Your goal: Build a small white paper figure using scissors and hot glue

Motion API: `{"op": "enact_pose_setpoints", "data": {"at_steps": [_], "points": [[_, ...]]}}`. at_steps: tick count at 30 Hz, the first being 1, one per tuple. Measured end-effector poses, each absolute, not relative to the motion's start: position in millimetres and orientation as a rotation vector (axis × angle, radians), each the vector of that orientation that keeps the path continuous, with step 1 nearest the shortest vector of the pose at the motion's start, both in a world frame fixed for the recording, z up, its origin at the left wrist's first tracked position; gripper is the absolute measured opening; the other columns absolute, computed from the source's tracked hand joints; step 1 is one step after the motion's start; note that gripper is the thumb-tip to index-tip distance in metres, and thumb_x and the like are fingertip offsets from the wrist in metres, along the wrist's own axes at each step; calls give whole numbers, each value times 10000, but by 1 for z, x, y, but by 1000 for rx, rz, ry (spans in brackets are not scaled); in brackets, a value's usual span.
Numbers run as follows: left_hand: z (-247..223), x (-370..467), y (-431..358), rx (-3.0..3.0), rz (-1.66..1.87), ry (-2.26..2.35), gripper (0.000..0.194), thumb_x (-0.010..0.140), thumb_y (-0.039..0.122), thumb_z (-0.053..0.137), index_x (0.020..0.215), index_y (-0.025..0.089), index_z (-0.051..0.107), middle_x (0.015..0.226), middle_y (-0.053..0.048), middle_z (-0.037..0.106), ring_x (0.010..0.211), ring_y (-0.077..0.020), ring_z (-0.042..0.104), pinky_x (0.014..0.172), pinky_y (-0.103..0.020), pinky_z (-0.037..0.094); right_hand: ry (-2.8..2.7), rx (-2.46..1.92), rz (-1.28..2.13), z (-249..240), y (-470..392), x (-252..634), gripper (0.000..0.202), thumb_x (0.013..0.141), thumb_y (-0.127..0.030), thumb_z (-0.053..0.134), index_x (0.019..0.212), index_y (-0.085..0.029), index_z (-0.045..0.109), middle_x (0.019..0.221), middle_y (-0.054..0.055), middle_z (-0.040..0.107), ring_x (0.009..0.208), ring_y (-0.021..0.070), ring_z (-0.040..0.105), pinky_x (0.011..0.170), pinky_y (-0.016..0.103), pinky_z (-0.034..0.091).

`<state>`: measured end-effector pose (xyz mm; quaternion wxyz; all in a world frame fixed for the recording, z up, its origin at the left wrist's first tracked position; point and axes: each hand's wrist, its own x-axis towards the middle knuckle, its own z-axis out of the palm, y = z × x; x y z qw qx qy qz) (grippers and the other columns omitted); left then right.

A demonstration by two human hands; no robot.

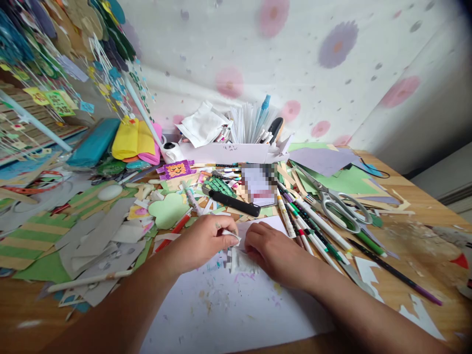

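Observation:
My left hand (212, 241) is closed, thumb against finger, on the edge of a small white paper piece (236, 237). Close beside it, my right hand (275, 250) has its fingers curled down over a crumpled white strip (242, 261), and its fingertips are partly hidden. Whether the piece and the strip are one thing, I cannot tell. Under both hands lies a large white sheet (221, 309) stained with spots of colour.
Marker pens (306, 231) and metal scissors (339, 209) lie to the right. A black cutter-like tool (236, 202) sits just beyond my hands. Paper scraps (103, 231) crowd the left. At the back stands a white box (228, 152) of supplies; decorations (106, 73) hang upper left.

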<state>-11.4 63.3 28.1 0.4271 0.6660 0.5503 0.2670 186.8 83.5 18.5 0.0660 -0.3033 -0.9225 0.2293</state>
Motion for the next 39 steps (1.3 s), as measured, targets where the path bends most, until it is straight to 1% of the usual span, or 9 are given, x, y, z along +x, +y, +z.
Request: {"op": "enact_pose_setpoints", "data": {"at_steps": [3, 6, 14, 21, 26, 31, 39], "points": [[28, -11, 63, 1630, 675, 1351, 118, 748, 219, 594, 634, 206, 619, 613, 33, 550, 593, -151, 506, 535, -227, 355, -2774, -839, 702, 23, 83, 193, 142, 873, -64, 471, 863, -166, 569, 887, 46, 594, 747, 149, 526, 661, 235, 404], [29, -10, 62, 1543, 673, 1308, 111, 753, 228, 595, 645, 202, 592, 601, 33, 527, 574, -149, 501, 525, -231, 361, -2792, -825, 638, 25, 83, 197, 148, 886, -77, 451, 890, -172, 565, 827, 27, 600, 664, 139, 515, 598, 227, 366], [30, -10, 60, 1604, 631, 1319, 123, 770, 260, 609, 664, 199, 594, 607, 49, 480, 574, -131, 450, 515, -224, 325, -2759, -742, 608, 26, 84, 198, 167, 920, -110, 430, 908, -166, 587, 838, 50, 617, 726, 156, 551, 642, 230, 393], [28, -10, 60, 1655, 543, 1305, 115, 764, 251, 608, 667, 190, 602, 596, 45, 485, 588, -133, 459, 528, -225, 327, -2678, -635, 725, 25, 84, 199, 126, 906, -101, 484, 898, -151, 599, 854, 58, 640, 772, 154, 573, 694, 232, 422], [29, -13, 62, 1674, 488, 1249, 78, 752, 235, 616, 701, 178, 630, 618, 43, 525, 596, -124, 475, 533, -213, 347, -2617, -558, 772, 22, 85, 200, 98, 913, -126, 507, 871, -161, 588, 808, 40, 639, 730, 147, 570, 670, 228, 424], [30, -13, 62, 1694, 441, 1203, 71, 750, 213, 608, 738, 173, 665, 636, 33, 575, 601, -124, 515, 531, -205, 372, -2568, -514, 814, 21, 84, 199, 74, 916, -146, 531, 861, -164, 578, 819, 41, 643, 739, 144, 578, 678, 223, 430], [28, -11, 60, 1698, 436, 1245, 101, 732, 249, 624, 776, 185, 689, 671, 13, 637, 609, -144, 586, 530, -207, 403, -2456, -445, 819, 16, 89, 200, 48, 899, -165, 587, 854, -168, 571, 780, 27, 639, 706, 123, 582, 661, 195, 427]]}}
